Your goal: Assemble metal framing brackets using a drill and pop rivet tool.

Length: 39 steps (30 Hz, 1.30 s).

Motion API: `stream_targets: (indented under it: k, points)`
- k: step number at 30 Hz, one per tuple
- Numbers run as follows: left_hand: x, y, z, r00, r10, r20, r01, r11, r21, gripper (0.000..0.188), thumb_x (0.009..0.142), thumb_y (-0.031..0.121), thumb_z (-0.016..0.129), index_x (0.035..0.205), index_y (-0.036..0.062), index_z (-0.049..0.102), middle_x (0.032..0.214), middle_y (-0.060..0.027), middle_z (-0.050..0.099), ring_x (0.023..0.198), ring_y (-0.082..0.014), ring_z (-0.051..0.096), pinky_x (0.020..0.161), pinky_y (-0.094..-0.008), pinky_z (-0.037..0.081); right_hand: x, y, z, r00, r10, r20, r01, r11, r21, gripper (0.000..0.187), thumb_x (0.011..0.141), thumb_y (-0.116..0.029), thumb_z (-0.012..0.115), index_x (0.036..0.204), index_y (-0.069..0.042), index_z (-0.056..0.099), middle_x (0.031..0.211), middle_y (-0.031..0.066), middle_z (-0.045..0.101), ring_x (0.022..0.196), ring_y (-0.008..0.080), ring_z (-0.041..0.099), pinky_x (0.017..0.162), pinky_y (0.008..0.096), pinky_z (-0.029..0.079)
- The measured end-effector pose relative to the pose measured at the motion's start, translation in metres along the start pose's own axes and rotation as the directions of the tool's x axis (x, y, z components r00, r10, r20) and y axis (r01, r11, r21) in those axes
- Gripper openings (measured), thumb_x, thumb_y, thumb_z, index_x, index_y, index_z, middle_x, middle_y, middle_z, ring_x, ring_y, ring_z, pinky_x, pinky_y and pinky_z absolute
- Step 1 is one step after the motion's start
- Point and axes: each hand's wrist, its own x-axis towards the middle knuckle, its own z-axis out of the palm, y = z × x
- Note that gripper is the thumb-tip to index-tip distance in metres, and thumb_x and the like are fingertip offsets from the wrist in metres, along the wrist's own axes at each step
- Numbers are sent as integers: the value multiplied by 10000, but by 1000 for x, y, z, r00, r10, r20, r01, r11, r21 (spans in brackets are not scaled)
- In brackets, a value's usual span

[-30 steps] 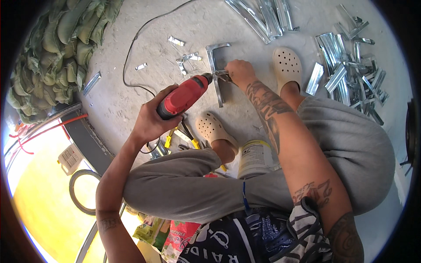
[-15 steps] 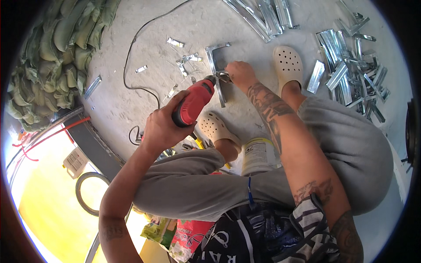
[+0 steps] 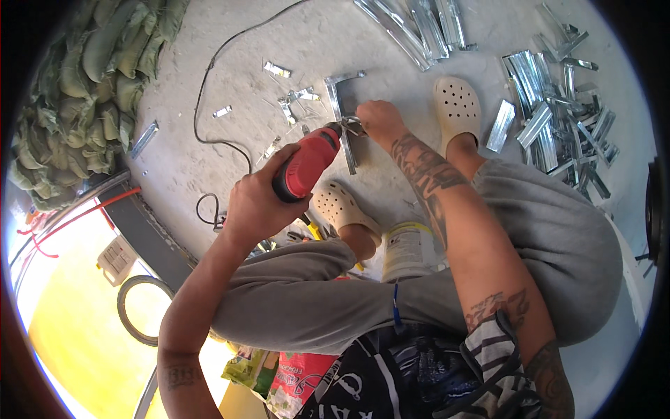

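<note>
In my left hand [image 3: 257,199] is a red power drill [image 3: 308,166], the fingers wrapped round its grip. Its nose points up and to the right, against a shiny bent metal channel [image 3: 333,101] on the floor. My right hand [image 3: 382,123] is closed beside that channel, close to the drill's tip. A small metallic part shows between this fist and the tip, but what it is I cannot make out. The channel has a short arm at its far end and runs down past the drill's nose.
Cut metal channels [image 3: 536,105] lie piled at right, with longer lengths [image 3: 426,31] at the far side. Small metal pieces [image 3: 277,69] and a black cord [image 3: 202,91] lie at left. Green sacks [image 3: 105,63] stand far left. My clogs [image 3: 457,105] flank the work; a white bucket [image 3: 408,251] is near.
Both hands, the drill and the metal channel keep nearly the same places. The whole view has shifted very slightly.
</note>
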Motion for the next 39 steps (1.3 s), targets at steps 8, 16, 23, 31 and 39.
stream_targets:
  k: [8, 16, 23, 31, 39]
  points:
    - [3, -6, 3, 997, 55, -62, -61, 993, -105, 702, 703, 214, 795, 1344, 115, 526, 1066, -177, 697, 1007, -342, 678, 854, -398, 537, -1, 1, 2, 1000, -10, -26, 8, 999, -46, 88, 689, -169, 724, 710, -86, 746, 740, 161, 700, 736, 336, 703, 688, 426, 556]
    - [6, -10, 7, 992, 81, -99, -97, 980, -174, 700, 703, 260, 786, 1340, 131, 525, 1069, -163, 702, 1003, -361, 669, 846, -418, 541, -2, 0, 2, 996, -72, -43, 68, 995, -78, 78, 716, -157, 716, 742, -86, 735, 783, 147, 711, 777, 320, 707, 703, 419, 557]
    - [5, -15, 8, 992, 66, -108, -90, 967, -237, 664, 719, 215, 796, 1319, 100, 536, 1088, -168, 695, 1029, -318, 681, 867, -384, 535, -1, 0, 4, 998, -44, -37, 41, 996, -79, 103, 774, -123, 638, 755, -85, 732, 780, 142, 707, 787, 320, 707, 709, 430, 559]
    - [17, -29, 22, 994, -5, -105, -31, 940, -340, 643, 736, 173, 793, 1317, 69, 539, 1105, -171, 693, 1032, -261, 689, 887, -359, 525, 0, -2, -4, 998, -62, -1, 62, 994, -87, 149, 794, -121, 594, 763, -61, 726, 794, 155, 703, 781, 324, 707, 699, 432, 561]
    - [9, -15, 0, 1000, -4, 24, 10, 961, -276, 713, 726, 190, 789, 1371, 101, 498, 1133, -169, 676, 1042, -290, 671, 919, -377, 511, -1, 4, 1, 1000, 1, -22, -3, 996, -86, 169, 820, -124, 571, 783, -67, 726, 810, 162, 702, 800, 347, 704, 701, 451, 563]
